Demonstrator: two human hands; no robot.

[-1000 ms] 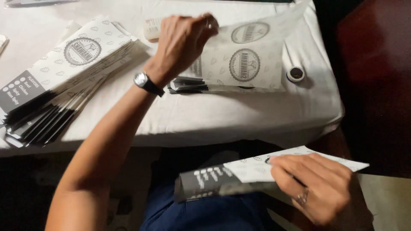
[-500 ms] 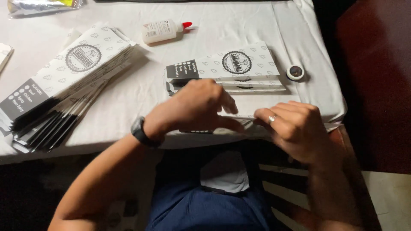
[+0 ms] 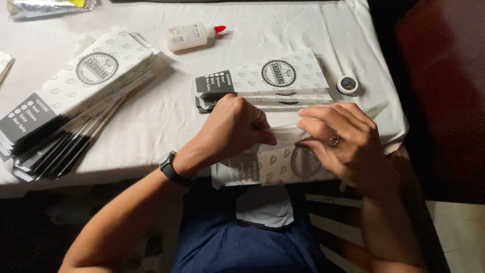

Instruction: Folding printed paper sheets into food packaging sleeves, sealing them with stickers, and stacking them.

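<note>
Both the left hand (image 3: 233,126) and the right hand (image 3: 339,144) grip a paper sleeve (image 3: 275,164) at the counter (image 3: 166,121) edge, near the glue bottle (image 3: 192,35).

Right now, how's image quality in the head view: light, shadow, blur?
Head view: table brightly lit from above, near washed out at the glue bottle; lap and right side sink into deep shadow. Left hand and right hand cast shade over the paper sleeve, dimming its print. Focus sharp, no visible motion blur.
</note>
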